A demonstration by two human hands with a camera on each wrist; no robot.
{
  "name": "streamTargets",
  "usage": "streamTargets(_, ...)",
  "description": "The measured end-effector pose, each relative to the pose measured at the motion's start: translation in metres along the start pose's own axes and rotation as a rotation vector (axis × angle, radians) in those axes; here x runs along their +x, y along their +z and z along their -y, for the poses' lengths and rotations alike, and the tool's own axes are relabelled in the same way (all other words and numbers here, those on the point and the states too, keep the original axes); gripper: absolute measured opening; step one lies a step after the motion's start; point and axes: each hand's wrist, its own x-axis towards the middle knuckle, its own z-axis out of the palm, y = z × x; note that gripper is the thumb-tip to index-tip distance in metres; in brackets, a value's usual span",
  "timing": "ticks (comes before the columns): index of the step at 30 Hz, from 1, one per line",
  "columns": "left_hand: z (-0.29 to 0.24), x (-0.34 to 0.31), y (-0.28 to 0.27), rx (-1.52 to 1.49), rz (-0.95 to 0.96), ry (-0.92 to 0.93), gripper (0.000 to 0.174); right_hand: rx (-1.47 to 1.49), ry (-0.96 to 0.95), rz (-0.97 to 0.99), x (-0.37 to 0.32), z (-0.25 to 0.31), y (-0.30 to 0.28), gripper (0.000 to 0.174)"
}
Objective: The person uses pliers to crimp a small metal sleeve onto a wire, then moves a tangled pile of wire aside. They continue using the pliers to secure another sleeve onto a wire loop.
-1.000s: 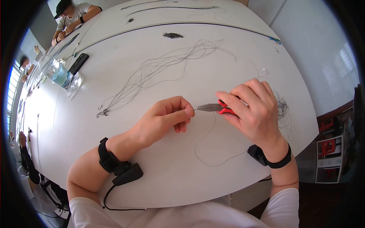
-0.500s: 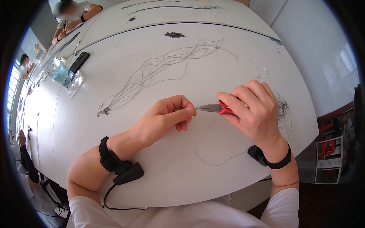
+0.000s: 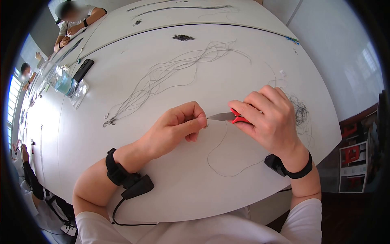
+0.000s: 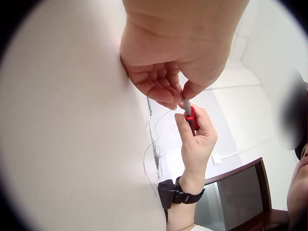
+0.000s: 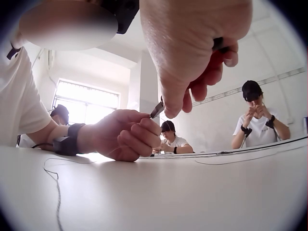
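In the head view my left hand [image 3: 178,126] pinches a small metal piece [image 3: 207,126] between thumb and forefinger; most of it is hidden by the fingertips. My right hand [image 3: 266,118] grips red-handled pliers [image 3: 219,116], their narrow steel nose right at the left fingertips. The left wrist view shows the same pliers [image 4: 187,108] with the tip by the left thumb. A thin line [image 3: 227,176] loops from below the pliers over the white table toward the right wrist. In the right wrist view, the left hand [image 5: 127,137] is low over the tabletop.
Beyond the hands lies a bundle of thin lines [image 3: 152,83] with a cluster of small hooks [image 3: 109,121] at its near end. A loose tangle of line [image 3: 300,112] is on the right, a dark clump [image 3: 183,37] farther back. A bottle [image 3: 65,83] and a phone [image 3: 83,70] are at left.
The pliers' nose has moved slightly left, up to the left fingertips, closing the small gap seen earlier. Both hands otherwise keep nearly the same place and grip.
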Motion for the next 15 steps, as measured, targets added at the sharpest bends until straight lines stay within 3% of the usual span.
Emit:
streamTargets(8, 0.0061, 0.0012, -0.0032, 0.069, 0.057, 0.081, 0.011, 0.079, 0.041, 0.059, -0.0018, -0.0021, -0.0009, 0.033)
streamTargets(15, 0.0034, 0.0013, 0.0026, 0.046, -0.012, 0.06, 0.013, 0.097, 0.085, 0.108, -0.0026, -0.0029, -0.0014, 0.029)
